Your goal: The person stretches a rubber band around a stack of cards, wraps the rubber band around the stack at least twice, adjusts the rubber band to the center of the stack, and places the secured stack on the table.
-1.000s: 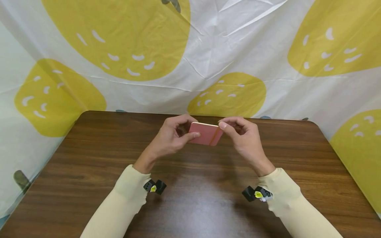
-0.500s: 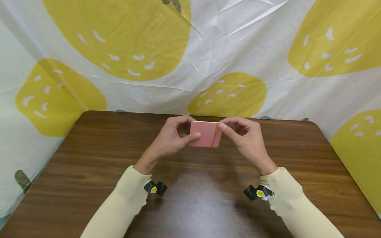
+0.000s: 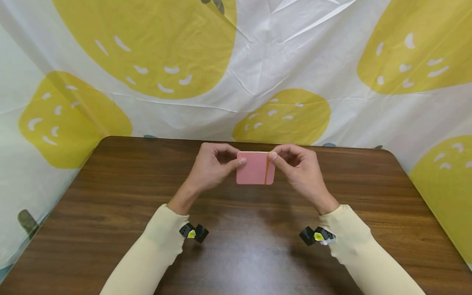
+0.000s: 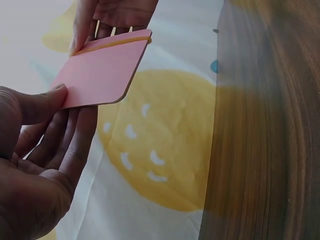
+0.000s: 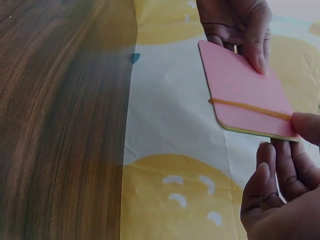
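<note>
The left hand [image 3: 210,166] pinches a pink notebook [image 3: 252,169] near the upper corner on its own side, with the thumb laid on the cover that faces the person and the fingers behind. The right hand [image 3: 302,168] pinches the same notebook at the other upper corner, its thumb tip at the upper end of an orange elastic band [image 3: 266,171]. The notebook is directly between the two hands, its lower part reaching down below both thumbs and a thin pale edge showing along its top. The band runs from top to bottom of the cover, just beside the right thumb and apart from the left one. Beneath the hands spreads a brown wooden table [image 3: 243,254], and the notebook is held up off it. Behind each hand a pale sleeve [image 3: 147,250] covers the forearm, and a small black camera [image 3: 200,233] sits at each wrist. Beyond the hands hangs a white cloth [image 3: 254,61] printed with large yellow shapes [image 3: 155,49]
</note>
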The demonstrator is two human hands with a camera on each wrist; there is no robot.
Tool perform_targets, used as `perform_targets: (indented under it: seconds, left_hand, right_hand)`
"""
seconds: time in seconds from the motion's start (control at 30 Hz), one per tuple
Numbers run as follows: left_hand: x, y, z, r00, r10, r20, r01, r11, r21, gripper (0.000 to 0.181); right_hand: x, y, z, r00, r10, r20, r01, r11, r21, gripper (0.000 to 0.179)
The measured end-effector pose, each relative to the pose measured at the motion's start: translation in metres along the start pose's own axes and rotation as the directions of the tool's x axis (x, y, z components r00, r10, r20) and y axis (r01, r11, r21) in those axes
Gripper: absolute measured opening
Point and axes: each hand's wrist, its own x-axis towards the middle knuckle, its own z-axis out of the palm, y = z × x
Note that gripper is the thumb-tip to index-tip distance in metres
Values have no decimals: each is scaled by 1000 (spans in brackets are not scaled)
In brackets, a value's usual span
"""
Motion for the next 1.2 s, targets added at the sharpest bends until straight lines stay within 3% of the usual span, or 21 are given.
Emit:
perform_targets:
  seconds: [0.4,0.63,0.9,1.2]
  left_hand:
    - [1,5,3,999,37,1,-37,998,45,8]
    - [0,9,7,997,79,18,-80,994,72,8]
    - [0,13,9,997,83,8,-83,994,76,8]
    - [0,12,8,997,72,2,-72,996,57,9]
  right_hand:
    - [2,-3,-4,996,-32,79,34,999,-32,10]
    - [1,-5,1,996,-66,67,72,994,-86,5]
    - [0,-10,4,991,-81,108,87,995,-48,12]
    - [2,-11,0,995,-38,90,43,997,-57,13]
